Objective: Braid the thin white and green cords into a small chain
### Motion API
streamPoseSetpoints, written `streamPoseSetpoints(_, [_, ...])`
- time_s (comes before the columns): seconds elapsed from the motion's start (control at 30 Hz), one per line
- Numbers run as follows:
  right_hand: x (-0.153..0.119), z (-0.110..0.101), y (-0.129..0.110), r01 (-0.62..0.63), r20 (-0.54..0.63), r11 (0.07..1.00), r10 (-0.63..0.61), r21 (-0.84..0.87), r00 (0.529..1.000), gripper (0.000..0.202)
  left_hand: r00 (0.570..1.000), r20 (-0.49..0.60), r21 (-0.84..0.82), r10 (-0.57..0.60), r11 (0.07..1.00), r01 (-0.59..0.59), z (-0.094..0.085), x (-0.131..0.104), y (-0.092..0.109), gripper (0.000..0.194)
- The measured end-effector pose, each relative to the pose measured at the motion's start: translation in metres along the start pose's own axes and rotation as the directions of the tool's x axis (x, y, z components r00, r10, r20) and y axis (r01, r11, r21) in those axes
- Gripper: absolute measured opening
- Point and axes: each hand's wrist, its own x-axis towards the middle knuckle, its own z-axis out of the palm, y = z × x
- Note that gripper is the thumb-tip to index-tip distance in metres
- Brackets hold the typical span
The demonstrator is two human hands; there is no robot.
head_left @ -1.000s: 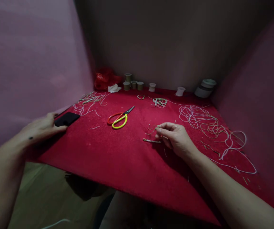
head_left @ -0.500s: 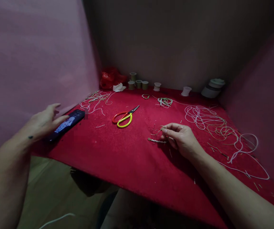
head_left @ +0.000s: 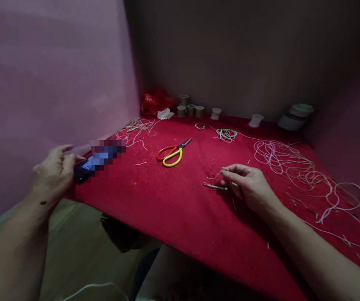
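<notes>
My right hand (head_left: 250, 186) is closed in a pinch on a thin greenish cord (head_left: 215, 177), above the right-centre of the red cloth. Just under its fingertips lies a short braided cord (head_left: 215, 186) with a loop at its left end. A pin (head_left: 211, 167) stands in the cloth nearby. At the left, my left hand (head_left: 54, 171) is beside the near end of a phone (head_left: 81, 173) with a lit, partly blurred screen. Its thumb and index finger are apart; whether a fingertip touches the phone I cannot tell.
Scissors (head_left: 174, 154) with red and yellow handles lie mid-table. Loose cord tangles (head_left: 280, 159) spread over the right side, with another tangle (head_left: 139, 129) at the back left. Spools (head_left: 199, 111), a red plastic bag (head_left: 156, 102) and a lidded container (head_left: 294, 117) line the back.
My left hand has drawn back left from over the phone to its near end. My right hand keeps its pinch on the cord. The view has shifted slightly left.
</notes>
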Motion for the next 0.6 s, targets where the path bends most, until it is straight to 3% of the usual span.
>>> streamPoseSetpoints(0.2, [0.001, -0.002, 0.002, 0.022, 0.019, 1.0, -0.022, -0.002, 1.0, 0.034, 0.997, 0.075, 0.01, 0.007, 1.0, -0.008, 0.004, -0.002, 0.015, 0.049])
streamPoseSetpoints(0.33, [0.001, -0.002, 0.003, 0.022, 0.021, 1.0, -0.022, 0.006, 1.0, 0.033, 0.992, 0.129, 0.055, 0.004, 0.998, -0.011, 0.008, 0.0, 0.019, 0.054])
streamPoseSetpoints(0.6, [0.002, -0.001, 0.002, 0.015, 0.011, 1.0, -0.015, 0.006, 1.0, 0.034, 0.995, -0.064, 0.008, -0.071, 0.997, 0.071, 0.0, -0.001, 0.019, 0.059])
